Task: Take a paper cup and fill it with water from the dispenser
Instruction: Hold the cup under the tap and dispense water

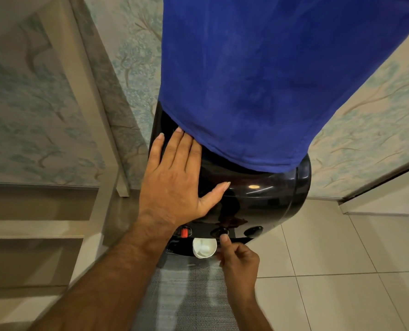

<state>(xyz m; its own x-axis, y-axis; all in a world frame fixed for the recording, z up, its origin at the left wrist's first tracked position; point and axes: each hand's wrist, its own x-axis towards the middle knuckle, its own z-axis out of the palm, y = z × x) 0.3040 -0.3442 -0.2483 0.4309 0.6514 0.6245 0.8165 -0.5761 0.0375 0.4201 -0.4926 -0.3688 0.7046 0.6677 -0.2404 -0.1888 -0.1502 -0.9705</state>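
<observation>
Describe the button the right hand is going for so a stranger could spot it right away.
Start at the black water dispenser under the blue cloth cover. Three round controls run across its front edge, above the paper cup. It is the middle button, dark, at the right hand index fingertip; the left button is red.

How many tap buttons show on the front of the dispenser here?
3, in a row on the dispenser: a red one on the left, a dark middle one under the right hand's fingertip, and a dark one on the right. None looks hidden.
</observation>
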